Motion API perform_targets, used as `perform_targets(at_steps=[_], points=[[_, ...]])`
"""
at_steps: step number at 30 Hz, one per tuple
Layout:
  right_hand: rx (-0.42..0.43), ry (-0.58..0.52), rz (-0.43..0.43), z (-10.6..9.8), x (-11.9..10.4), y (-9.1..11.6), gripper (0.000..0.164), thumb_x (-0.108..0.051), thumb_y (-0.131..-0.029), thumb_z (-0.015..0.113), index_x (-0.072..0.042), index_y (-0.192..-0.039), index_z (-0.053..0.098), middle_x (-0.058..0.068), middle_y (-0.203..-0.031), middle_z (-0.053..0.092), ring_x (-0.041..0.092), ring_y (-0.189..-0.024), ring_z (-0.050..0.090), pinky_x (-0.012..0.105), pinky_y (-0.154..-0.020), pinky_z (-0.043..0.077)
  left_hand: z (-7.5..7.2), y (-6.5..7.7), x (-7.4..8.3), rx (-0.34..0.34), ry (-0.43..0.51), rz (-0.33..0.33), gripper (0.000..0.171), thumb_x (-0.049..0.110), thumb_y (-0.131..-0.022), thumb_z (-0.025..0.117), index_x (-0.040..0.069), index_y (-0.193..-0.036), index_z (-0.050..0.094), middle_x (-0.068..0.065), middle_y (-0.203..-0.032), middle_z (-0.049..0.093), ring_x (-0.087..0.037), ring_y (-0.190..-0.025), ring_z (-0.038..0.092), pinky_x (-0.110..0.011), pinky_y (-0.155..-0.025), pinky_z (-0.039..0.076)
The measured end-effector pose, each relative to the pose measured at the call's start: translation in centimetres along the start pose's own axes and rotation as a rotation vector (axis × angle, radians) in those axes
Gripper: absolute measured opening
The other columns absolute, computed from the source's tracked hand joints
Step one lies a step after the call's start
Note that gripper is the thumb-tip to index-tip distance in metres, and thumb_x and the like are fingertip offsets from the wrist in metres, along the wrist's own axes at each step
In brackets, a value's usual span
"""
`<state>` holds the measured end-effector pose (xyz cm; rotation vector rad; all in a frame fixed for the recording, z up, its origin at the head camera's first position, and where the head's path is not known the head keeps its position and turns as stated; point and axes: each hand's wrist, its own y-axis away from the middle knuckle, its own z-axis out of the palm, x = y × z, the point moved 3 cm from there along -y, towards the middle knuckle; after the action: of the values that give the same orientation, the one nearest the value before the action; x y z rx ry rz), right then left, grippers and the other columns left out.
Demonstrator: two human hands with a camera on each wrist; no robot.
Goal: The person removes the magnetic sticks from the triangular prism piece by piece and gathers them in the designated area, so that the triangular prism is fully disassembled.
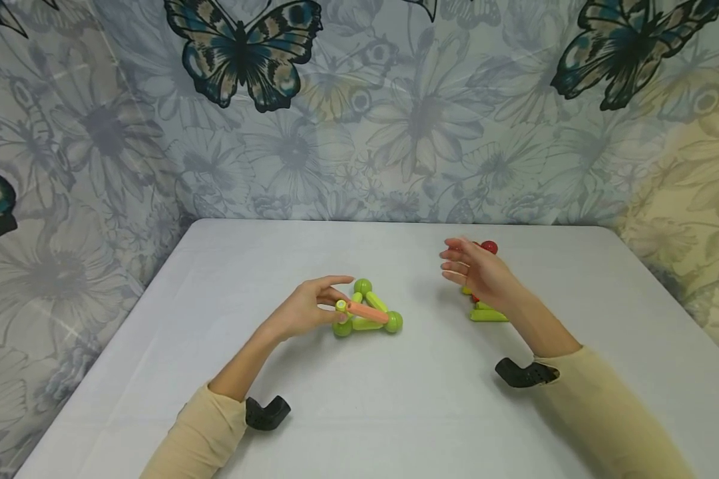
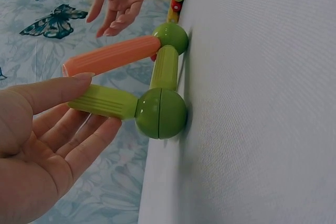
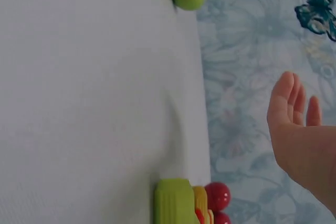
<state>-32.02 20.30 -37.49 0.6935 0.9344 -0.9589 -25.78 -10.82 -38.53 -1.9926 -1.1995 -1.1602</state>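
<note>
A triangle of green balls (image 1: 393,322) and light-green rods (image 1: 368,324) lies on the table. One light-green rod (image 2: 105,102) rises from its near-left ball (image 2: 161,114); my left hand (image 1: 305,309) pinches this rod near its upper end, thumb on one side and fingers on the other. An orange rod (image 2: 115,56) slants up from the near-right ball, its free end beside my left thumb. My right hand (image 1: 485,276) hovers with loosely extended fingers above a group of loose pieces, holding nothing and partly hiding them.
The loose group at the right has red balls (image 3: 217,196), light-green rods (image 1: 488,315) and a yellow piece (image 3: 200,199). A white table (image 1: 371,412) carries everything, with butterfly-patterned cloth (image 1: 419,133) behind it. Black wrist mounts (image 1: 267,413) sit on both forearms.
</note>
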Motion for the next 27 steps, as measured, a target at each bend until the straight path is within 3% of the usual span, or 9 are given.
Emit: perform_targets(at_steps=[7,13,19,27], points=[[-0.072,0.265,0.079,2.4,2.4,-0.4,0.032,-0.030,-0.104,0.041,-0.008,-0.126,0.048,0.011,-0.114,0.057,0.027,-0.107,0.057,0.030,-0.090,0.050,-0.1,0.2,0.2,0.007,0.020,-0.025,0.064,0.002,-0.084,0.072,0.011,-0.141,0.046,-0.003,-0.108,0.068,-0.024,-0.109,0.059,-0.039,-0.089,0.049],[-0.168,0.373,0.101,4.2,4.0,-0.9,0.038,-0.027,-0.103,0.043,-0.002,-0.132,0.044,0.019,-0.120,0.053,0.038,-0.114,0.049,0.036,-0.095,0.047,0.0,0.2,0.2,0.010,0.030,-0.029,0.064,0.002,-0.084,0.072,0.010,-0.141,0.046,-0.003,-0.107,0.068,-0.024,-0.109,0.060,-0.040,-0.090,0.049],[-0.266,0.468,0.082,5.8,5.3,-1.3,0.042,-0.019,-0.102,0.047,0.006,-0.135,0.039,0.027,-0.123,0.048,0.038,-0.113,0.048,0.040,-0.098,0.044,0.1,0.1,0.2,0.002,0.045,-0.021,0.063,0.002,-0.084,0.072,0.007,-0.141,0.046,-0.003,-0.106,0.068,-0.024,-0.108,0.060,-0.041,-0.091,0.048],[-0.418,0.704,-0.019,7.2,6.3,-1.6,0.044,-0.007,-0.093,0.062,0.006,-0.133,0.046,0.021,-0.122,0.054,0.031,-0.111,0.052,0.036,-0.094,0.046,0.1,0.1,0.3,-0.008,0.045,-0.013,0.062,0.003,-0.085,0.071,0.007,-0.141,0.045,-0.002,-0.105,0.068,-0.023,-0.108,0.060,-0.045,-0.094,0.045]])
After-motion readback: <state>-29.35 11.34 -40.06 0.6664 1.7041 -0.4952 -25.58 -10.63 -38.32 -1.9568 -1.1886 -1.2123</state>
